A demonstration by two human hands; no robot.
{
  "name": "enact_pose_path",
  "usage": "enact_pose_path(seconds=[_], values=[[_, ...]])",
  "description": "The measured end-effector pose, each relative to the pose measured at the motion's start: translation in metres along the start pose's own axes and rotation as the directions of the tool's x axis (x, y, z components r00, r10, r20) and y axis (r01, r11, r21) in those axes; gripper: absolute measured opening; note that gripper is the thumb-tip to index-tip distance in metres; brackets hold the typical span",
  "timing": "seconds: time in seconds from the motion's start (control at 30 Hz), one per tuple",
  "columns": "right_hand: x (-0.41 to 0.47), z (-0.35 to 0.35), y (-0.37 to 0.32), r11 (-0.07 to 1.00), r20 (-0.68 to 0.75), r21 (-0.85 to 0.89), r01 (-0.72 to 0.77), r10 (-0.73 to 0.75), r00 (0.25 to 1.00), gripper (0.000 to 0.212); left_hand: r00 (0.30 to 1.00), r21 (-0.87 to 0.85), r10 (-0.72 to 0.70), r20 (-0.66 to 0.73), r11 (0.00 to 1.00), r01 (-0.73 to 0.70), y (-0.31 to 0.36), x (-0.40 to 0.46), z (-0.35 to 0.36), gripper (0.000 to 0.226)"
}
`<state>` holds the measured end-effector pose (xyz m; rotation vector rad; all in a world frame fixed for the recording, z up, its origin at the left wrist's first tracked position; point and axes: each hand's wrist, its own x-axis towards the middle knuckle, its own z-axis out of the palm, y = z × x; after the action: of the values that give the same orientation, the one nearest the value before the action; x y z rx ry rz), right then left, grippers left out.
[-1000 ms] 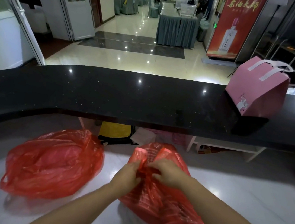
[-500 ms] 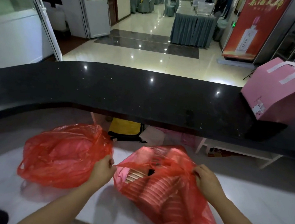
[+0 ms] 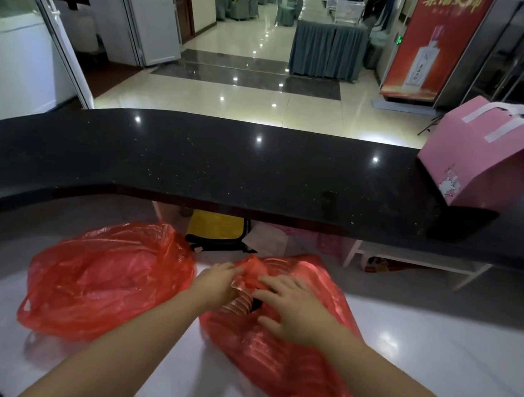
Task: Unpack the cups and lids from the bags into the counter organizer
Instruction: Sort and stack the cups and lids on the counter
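Two red plastic bags lie on the white counter (image 3: pixel 431 364). The right bag (image 3: pixel 292 375) is open at its top, and a stack of clear cups (image 3: pixel 239 303) shows in the mouth. My left hand (image 3: pixel 214 286) grips the top of that stack at the bag's opening. My right hand (image 3: pixel 296 313) rests on the bag beside the stack, fingers spread over the plastic. The left bag (image 3: pixel 104 281) sits bunched and untouched to the left of my arms. No organizer is in view.
A raised black countertop (image 3: pixel 225 164) runs across behind the bags. A pink gift bag (image 3: pixel 477 157) with white handles stands on it at the right. Below the ledge sit a yellow bag (image 3: pixel 214 229) and a white rack (image 3: pixel 410 264).
My hands had pulled the right bag's mouth apart; now both have come back together at its opening, the left hand taking the cup stack, the right laid on the bag.
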<state>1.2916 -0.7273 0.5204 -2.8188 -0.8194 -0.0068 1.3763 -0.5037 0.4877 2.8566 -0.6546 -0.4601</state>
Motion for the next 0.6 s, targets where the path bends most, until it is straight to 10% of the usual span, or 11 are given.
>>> enact_pose_path(seconds=[0.3, 0.47, 0.6], values=[[-0.017, 0.010, 0.001, 0.976, 0.085, 0.027, -0.215, 0.212, 0.974, 0.067, 0.990, -0.263, 0.060, -0.125, 0.960, -0.091, -0.008, 0.009, 0.002, 0.018], [-0.053, -0.006, -0.014, 0.986, 0.012, 0.117, -0.118, 0.117, 0.993, 0.035, 0.986, -0.453, 0.123, -0.108, 0.877, -0.159, 0.016, -0.018, 0.003, 0.013], [-0.079, 0.001, -0.045, 0.988, 0.031, 0.146, -0.040, 0.036, 0.999, 0.013, 0.996, -0.555, 0.079, -0.029, 0.828, -0.082, 0.025, -0.066, 0.030, 0.056]])
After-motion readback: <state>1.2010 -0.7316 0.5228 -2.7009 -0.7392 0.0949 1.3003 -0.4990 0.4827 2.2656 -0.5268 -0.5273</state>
